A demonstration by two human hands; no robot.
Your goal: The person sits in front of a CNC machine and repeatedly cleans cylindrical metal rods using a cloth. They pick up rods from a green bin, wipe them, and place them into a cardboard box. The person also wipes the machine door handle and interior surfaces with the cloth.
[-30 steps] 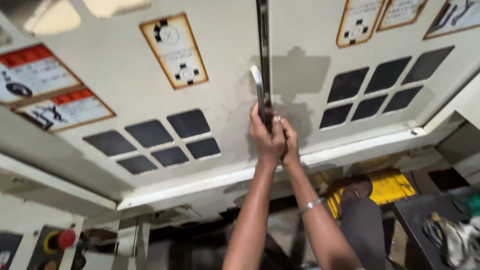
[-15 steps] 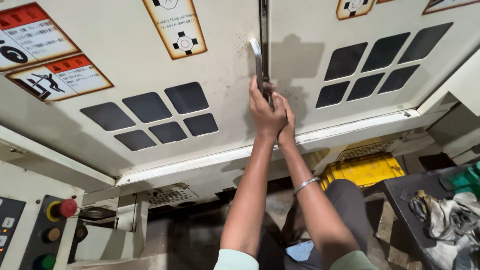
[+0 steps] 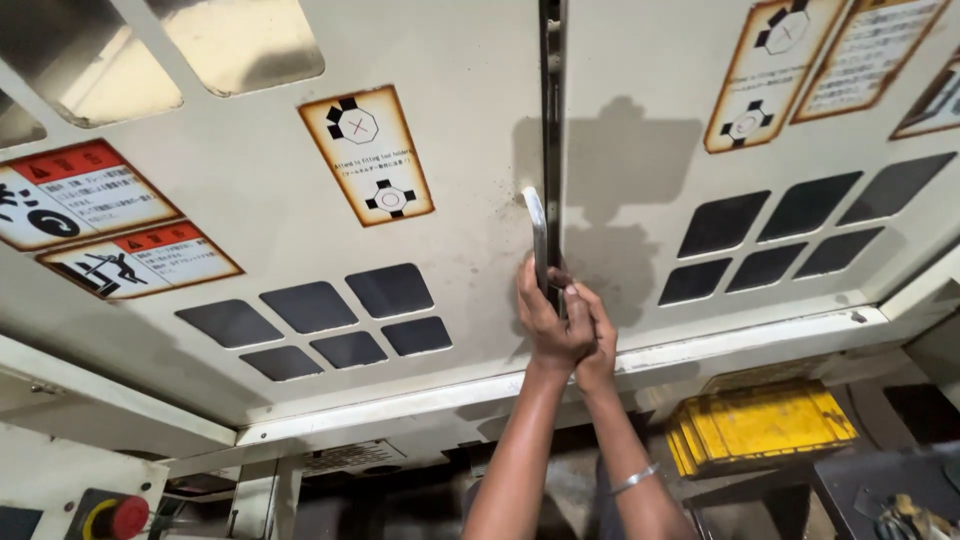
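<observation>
Curved grey metal door handle runs 12-to-6 beside the dark seam between cream panels, its lower end gripped by left hand and right hand alike.

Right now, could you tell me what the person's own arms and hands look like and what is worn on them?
Both forearms are bare, no sleeves visible and no gloves on the left hand or right hand. A thin silver-coloured bangle circles the right wrist.
</observation>
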